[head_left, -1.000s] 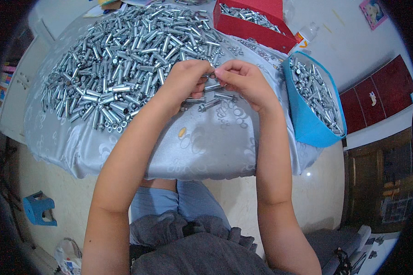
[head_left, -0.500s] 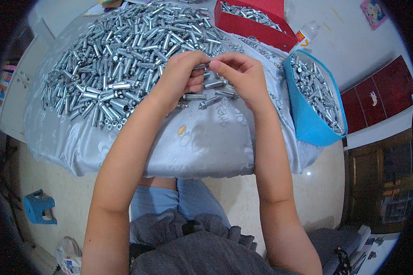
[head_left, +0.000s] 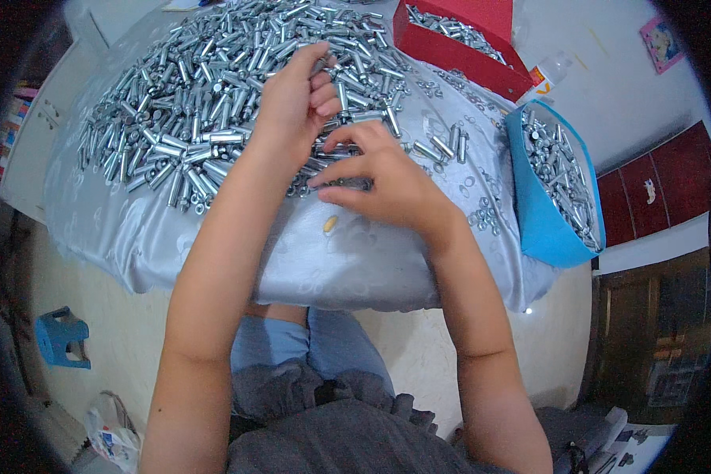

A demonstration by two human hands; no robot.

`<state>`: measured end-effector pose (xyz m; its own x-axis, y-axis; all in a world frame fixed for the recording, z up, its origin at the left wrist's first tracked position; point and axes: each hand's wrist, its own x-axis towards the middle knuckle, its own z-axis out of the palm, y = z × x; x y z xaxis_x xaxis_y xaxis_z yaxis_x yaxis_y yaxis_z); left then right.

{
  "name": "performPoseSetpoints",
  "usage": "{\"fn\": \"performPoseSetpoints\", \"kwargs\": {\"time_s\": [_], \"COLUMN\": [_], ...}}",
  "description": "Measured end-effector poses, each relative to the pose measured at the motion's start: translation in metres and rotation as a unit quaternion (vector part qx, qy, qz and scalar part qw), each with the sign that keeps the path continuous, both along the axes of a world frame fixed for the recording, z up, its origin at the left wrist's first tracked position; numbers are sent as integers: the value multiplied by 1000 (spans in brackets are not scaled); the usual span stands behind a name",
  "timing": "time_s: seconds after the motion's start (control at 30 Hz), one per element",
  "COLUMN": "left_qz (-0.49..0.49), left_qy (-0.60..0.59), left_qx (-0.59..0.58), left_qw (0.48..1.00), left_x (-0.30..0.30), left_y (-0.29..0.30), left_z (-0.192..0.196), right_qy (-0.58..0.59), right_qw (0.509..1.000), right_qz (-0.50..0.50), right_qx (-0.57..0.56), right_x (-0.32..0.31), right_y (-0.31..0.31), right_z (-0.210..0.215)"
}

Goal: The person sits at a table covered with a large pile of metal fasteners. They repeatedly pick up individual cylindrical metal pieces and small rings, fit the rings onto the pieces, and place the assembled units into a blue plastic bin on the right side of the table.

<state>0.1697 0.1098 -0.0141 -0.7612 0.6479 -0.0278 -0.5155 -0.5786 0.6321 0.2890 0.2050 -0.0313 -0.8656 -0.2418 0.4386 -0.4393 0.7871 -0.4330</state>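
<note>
A big heap of silvery expansion bolts covers the far and left part of the cloth-covered table. My left hand is over the heap's near right side with its fingers curled in and thumb raised; what it holds, if anything, is hidden. To its right and nearer me, my right hand reaches down at the heap's near edge. Its thumb and fingers are spread around a few bolts lying there, gripping none that I can make out. Several separate bolts lie just beyond my right hand.
A red box of bolts stands at the far right, with a blue fabric bin of bolts nearer. Small nuts or washers lie scattered beside the bin. A small yellowish piece rests near the table's front. A blue stool stands on the floor.
My hands have parted from where their fingertips met. The left moved up and away over the heap; the right came down and left to the bolts, fingers spread. The view has shifted slightly.
</note>
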Motion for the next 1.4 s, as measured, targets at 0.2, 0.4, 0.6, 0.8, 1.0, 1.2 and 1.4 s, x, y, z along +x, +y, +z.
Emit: {"fn": "performPoseSetpoints", "kwargs": {"time_s": [0.2, 0.4, 0.6, 0.8, 1.0, 1.2, 1.4], "left_qz": [38, 61, 59, 71, 22, 62, 17], "left_qy": [78, 88, 104, 184, 230, 276, 179], "left_qx": [-76, -90, -108, -222, -216, -222, -199], "left_qw": [993, 990, 987, 955, 949, 933, 963], "left_x": [11, 17, 14, 22, 28, 30, 28], "left_y": [4, 6, 4, 10, 10, 14, 13], "left_z": [0, 3, -1, -4, -7, -10, -12], "right_qy": [-9, 13, 19, 98, 85, 112, 107], "right_qw": [998, 997, 984, 896, 896, 901, 909], "right_qz": [-16, -38, -71, -222, -215, -212, -193], "right_qx": [55, 66, -160, -371, -380, -361, -353], "right_x": [-6, -7, -2, -2, -2, 0, -2], "right_y": [-12, -17, -3, 12, 11, 9, 13], "right_z": [-9, -9, 6, 11, 9, 14, 9]}}
